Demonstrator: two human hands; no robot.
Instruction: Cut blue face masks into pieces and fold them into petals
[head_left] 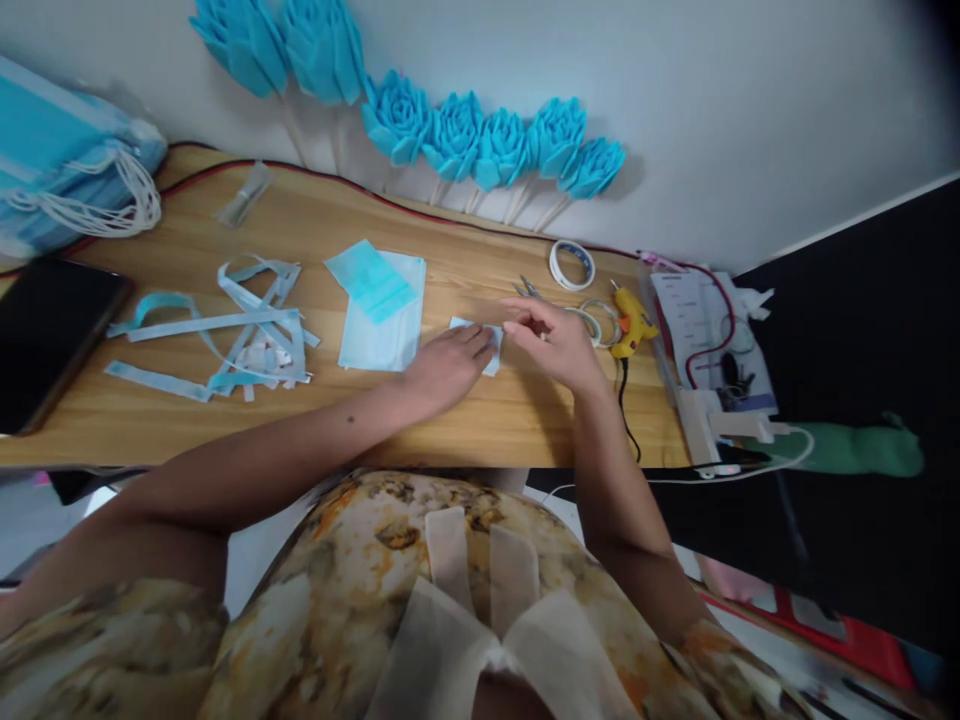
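Observation:
A small light-blue piece of mask fabric (480,336) lies flat on the wooden desk (187,420). My left hand (448,365) rests palm down on it, fingers stretched out over its near half. My right hand (553,340) touches the piece's right edge with curled fingertips, pinching or pressing it. Scissors (527,289) lie just behind my right hand.
Cut mask sheets (381,305) and a heap of blue strips (240,335) lie to the left, with a dark phone (49,335) and a stack of face masks (60,170) further left. Tape rolls (571,264), a yellow glue gun (632,322) and a power strip (709,420) sit on the right. Blue fabric roses (480,140) lean on the wall.

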